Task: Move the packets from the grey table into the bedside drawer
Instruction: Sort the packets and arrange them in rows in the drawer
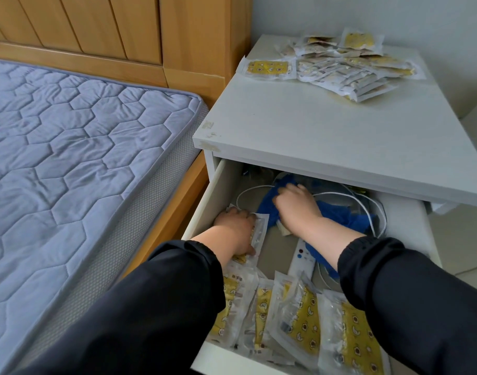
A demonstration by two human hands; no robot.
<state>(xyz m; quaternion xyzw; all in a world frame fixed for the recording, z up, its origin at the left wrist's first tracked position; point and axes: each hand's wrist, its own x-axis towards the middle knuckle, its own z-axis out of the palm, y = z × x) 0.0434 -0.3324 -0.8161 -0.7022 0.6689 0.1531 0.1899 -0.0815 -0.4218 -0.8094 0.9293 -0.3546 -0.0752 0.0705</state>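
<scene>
The fingers [233, 211] of the left hand [237, 228] are curled over a clear plastic packet [261, 226] with yellow printed contents, the thumb pinching its near edge, and hold it down against the floor of the open white drawer [218, 190], near the left wall. The right hand [297, 205] lies further back and to the right; its fingers are bent tight into a bunched blue fleecy cloth [348, 217] and grip a fold of it. A small pale item shows under the right wrist, too hidden to tell what it is. A thin white cable [340, 195] loops around and over the cloth, and a white remote control [303, 255] lies just beside the right forearm. At the front of the drawer stands a row of packets [299, 320], leaning on edge against one another. Black sleeves [178, 293] cover both forearms. Above the drawer, on the grey tabletop [313, 125], a heap of packets [348, 63] lies at the far corner by the wall. To the left is a bed with a blue quilted mattress [69, 144] and a wooden headboard [96, 31].
</scene>
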